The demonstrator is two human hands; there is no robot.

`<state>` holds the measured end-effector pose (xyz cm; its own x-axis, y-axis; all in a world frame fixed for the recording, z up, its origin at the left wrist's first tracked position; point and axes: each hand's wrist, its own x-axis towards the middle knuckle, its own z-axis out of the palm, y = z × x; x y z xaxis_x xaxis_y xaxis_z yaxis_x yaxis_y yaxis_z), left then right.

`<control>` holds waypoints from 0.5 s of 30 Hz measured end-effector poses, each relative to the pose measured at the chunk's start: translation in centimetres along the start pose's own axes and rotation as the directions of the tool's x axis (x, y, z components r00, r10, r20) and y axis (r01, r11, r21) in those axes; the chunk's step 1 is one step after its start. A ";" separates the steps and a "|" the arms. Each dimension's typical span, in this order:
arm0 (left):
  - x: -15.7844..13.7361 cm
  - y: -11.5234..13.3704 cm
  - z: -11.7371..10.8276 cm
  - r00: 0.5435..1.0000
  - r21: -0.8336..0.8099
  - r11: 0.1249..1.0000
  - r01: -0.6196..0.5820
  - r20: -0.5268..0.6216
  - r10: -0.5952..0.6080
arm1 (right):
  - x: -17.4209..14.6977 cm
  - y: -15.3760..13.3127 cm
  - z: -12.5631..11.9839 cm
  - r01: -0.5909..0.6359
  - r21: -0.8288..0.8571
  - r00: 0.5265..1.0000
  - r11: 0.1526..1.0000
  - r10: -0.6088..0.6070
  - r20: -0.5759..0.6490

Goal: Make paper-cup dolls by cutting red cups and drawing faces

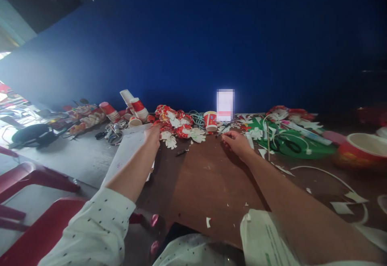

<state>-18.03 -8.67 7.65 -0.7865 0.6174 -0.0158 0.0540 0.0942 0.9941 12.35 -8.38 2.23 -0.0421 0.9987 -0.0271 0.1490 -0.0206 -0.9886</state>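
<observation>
My left hand [152, 136] is at the far right corner of a stack of white paper [128, 147], its fingers curled beside a pile of red and white cut paper cups [173, 123]. What those fingers hold, if anything, is hidden. My right hand [237, 143] hovers low over the brown table [196, 181], thumb and fingers pinched together at a small dark tip that I cannot make out. Between the hands lies a dark pen-like object [181, 152]. Just beyond my right hand stands a red printed paper cup [211, 121].
Stacked paper cups [139, 109] lean at the back left near coiled cables [115, 135]. A green mat [290, 147] with black-handled scissors [286, 144] lies right, before a red and white tub [367, 149]. Red stools [36, 177] stand left. A lit screen [225, 104] is at the back.
</observation>
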 end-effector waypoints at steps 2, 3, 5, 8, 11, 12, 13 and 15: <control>-1.9 -0.3 0.1 0.999 -0.025 1.000 -0.014 0.051 0.015 | 0.0 0.0 0.0 0.023 0.034 1.000 0.999 -0.023 -0.013; -3.2 -0.4 0.5 0.993 -0.023 0.998 -0.061 0.102 0.063 | 0.0 0.0 0.0 0.051 0.059 0.998 0.997 -0.050 -0.028; -5.9 -0.9 1.9 0.961 0.009 0.983 -0.181 0.216 0.175 | 0.4 0.0 -0.2 0.130 0.110 0.989 0.985 -0.121 -0.087; -9.9 -1.5 5.3 0.856 0.003 0.961 -0.278 0.455 0.247 | 1.1 0.1 -1.1 0.215 0.138 0.949 0.967 -0.174 -0.262; -12.5 -2.1 9.4 0.802 0.016 0.942 -0.336 0.530 0.277 | 1.5 0.3 -2.3 0.234 0.029 0.886 0.972 -0.201 -0.418; -13.1 -2.3 10.7 0.782 0.000 0.929 -0.371 0.539 0.313 | 1.6 0.4 -2.7 0.242 -0.040 0.863 0.970 -0.234 -0.447; -13.5 -2.5 11.8 0.760 -0.027 0.904 -0.427 0.531 0.375 | 1.6 0.5 -2.9 0.251 -0.112 0.841 0.962 -0.274 -0.467; -14.1 -3.2 13.3 0.704 -0.082 0.820 -0.566 0.469 0.533 | 1.4 0.6 -3.2 0.275 -0.228 0.806 0.934 -0.354 -0.474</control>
<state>1.11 -7.28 3.27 -0.2361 0.8514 0.4683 0.4394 -0.3364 0.8330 15.50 -6.80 2.05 0.3818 0.8342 0.3979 0.3532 0.2661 -0.8969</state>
